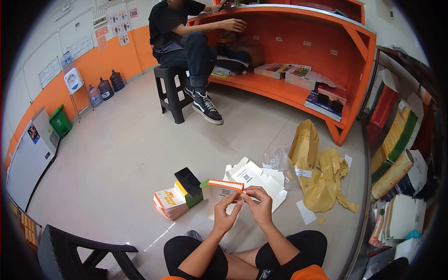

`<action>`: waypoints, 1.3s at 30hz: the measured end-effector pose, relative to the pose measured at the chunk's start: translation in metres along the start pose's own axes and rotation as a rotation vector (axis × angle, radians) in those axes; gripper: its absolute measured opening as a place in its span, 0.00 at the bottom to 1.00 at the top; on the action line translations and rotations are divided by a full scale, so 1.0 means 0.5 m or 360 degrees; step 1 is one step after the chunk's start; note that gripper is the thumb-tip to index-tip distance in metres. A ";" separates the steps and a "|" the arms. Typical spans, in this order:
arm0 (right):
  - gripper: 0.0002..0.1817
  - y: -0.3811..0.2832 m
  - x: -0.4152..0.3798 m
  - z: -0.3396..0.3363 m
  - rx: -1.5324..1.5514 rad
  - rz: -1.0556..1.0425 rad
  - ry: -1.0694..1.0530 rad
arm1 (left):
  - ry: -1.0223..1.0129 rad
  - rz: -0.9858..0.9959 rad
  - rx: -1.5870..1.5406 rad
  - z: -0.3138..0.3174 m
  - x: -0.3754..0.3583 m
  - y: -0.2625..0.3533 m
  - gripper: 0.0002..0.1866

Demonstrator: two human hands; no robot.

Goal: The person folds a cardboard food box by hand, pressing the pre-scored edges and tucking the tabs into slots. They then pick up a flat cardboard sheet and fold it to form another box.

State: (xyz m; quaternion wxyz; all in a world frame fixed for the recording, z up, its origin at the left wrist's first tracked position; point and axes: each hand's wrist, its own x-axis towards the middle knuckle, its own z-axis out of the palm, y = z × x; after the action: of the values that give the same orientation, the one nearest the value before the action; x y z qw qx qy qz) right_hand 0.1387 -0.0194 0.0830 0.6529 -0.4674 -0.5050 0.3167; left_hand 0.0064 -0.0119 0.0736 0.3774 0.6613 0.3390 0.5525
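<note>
My left hand (227,211) and my right hand (258,204) meet in front of my crossed legs. Their fingers pinch the right end of a narrow folded cardboard piece (225,185), orange-edged with a white scalloped strip and a green left end. Just left of it, a stack of printed cards or flat cartons (170,201), white, orange and yellow, lies on the floor. A black phone (187,181) leans on a green and yellow part beside that stack. Beyond my hands, an opened white carton (254,177) with a printed code lies unfolded.
Torn brown wrapping paper (322,182) and clear plastic (275,161) lie right of the carton. A person (179,42) sits on a black stool (170,88) by an orange counter (275,86). Packed shelves (396,140) stand right; another black stool (79,249) is at lower left.
</note>
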 end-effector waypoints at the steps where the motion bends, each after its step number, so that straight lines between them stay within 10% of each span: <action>1: 0.05 -0.012 -0.005 0.007 0.0069 0.0056 0.0019 | 0.0043 -0.0030 -0.0041 0.001 0.001 0.000 0.23; 18: 0.03 -0.013 -0.007 0.004 -0.0288 -0.0045 -0.0028 | -0.0184 -0.0028 0.0237 -0.011 0.003 0.029 0.21; 24: 0.24 -0.007 0.014 -0.015 -0.0020 0.0196 -0.0190 | -0.0211 -0.0176 -0.0076 -0.015 0.014 0.026 0.21; 29: 0.20 -0.013 0.024 -0.031 -0.0100 0.0222 -0.0049 | 0.0470 0.0504 0.0950 -0.062 0.038 0.059 0.14; 39: 0.09 0.020 0.037 -0.047 0.0023 0.0179 0.0064 | 0.0199 -0.0333 0.0008 -0.084 0.047 0.008 0.16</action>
State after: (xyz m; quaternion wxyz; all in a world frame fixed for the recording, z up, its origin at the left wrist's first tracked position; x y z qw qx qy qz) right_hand 0.1669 -0.0062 0.0791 0.6474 -0.4966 -0.4624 0.3470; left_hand -0.0311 0.0121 0.0926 0.4095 0.5876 0.4304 0.5494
